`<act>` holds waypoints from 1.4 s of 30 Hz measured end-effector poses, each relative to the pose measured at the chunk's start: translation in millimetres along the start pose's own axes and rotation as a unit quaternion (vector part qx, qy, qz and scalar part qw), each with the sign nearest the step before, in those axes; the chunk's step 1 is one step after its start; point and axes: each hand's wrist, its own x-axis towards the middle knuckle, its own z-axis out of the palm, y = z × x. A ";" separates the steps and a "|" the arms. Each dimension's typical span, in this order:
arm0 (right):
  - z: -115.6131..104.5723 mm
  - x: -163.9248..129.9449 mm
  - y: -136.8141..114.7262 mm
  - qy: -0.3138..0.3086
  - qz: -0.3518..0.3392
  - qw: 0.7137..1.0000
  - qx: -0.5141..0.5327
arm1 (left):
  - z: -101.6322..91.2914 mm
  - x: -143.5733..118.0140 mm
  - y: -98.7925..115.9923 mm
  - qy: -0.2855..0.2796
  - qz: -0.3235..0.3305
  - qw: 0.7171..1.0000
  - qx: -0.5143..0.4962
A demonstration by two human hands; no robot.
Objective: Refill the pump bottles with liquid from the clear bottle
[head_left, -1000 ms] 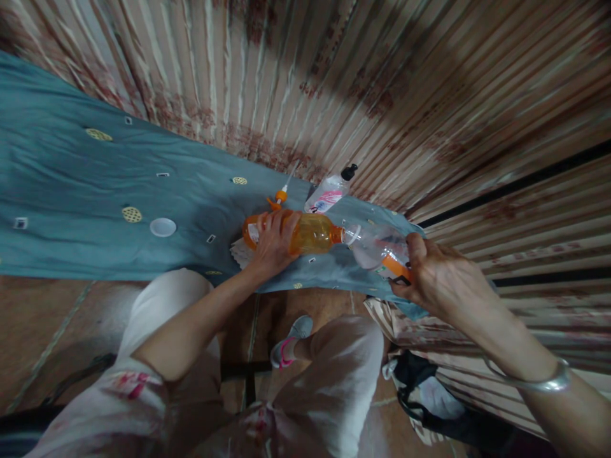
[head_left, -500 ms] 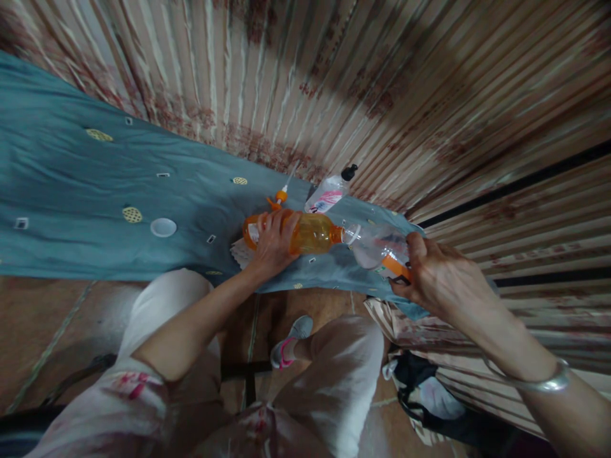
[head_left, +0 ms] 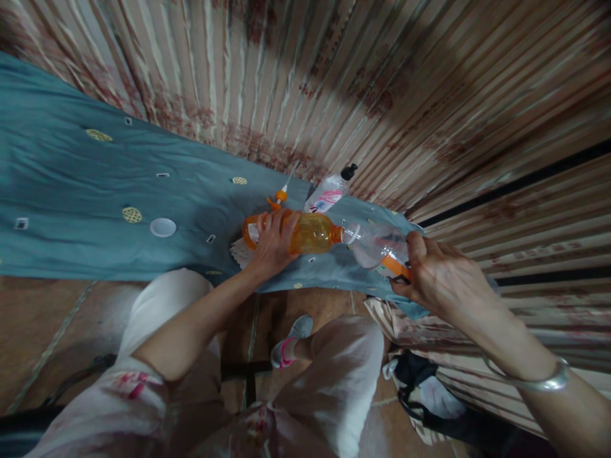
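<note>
My left hand (head_left: 277,238) is wrapped round an orange bottle (head_left: 312,233) that lies sideways over the cloth, its mouth pointing right. A clear plastic bottle (head_left: 375,245) with an orange label is gripped by my right hand (head_left: 436,273). The mouths of the two bottles meet, or nearly so; I cannot tell if they touch. Just behind the orange bottle lies an orange pump head (head_left: 280,196) with a thin tube. Beyond my hands is another clear bottle (head_left: 326,194) with a pink print and a black pump top. Part of a white patterned piece (head_left: 242,253) shows beneath the orange bottle.
A teal cloth (head_left: 191,197) with small prints covers the narrow surface. On it, to the left, sits a round white lid (head_left: 163,227). Pleated curtains (head_left: 305,83) hang along the back and right. A dark bag (head_left: 417,381) rests low at the right, by my leg.
</note>
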 end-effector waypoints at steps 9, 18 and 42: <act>0.9 0.9 1.6 0.027 -0.005 1.000 -0.002 | 2.2 -0.3 -1.0 0.013 0.004 1.000 -0.002; 3.5 1.3 2.1 0.028 -0.007 1.000 -0.009 | 1.6 -1.3 -1.5 0.011 0.007 1.000 -0.002; 4.6 0.9 2.0 0.038 -0.008 0.999 -0.020 | 3.8 -1.0 -2.3 0.017 0.008 1.000 -0.005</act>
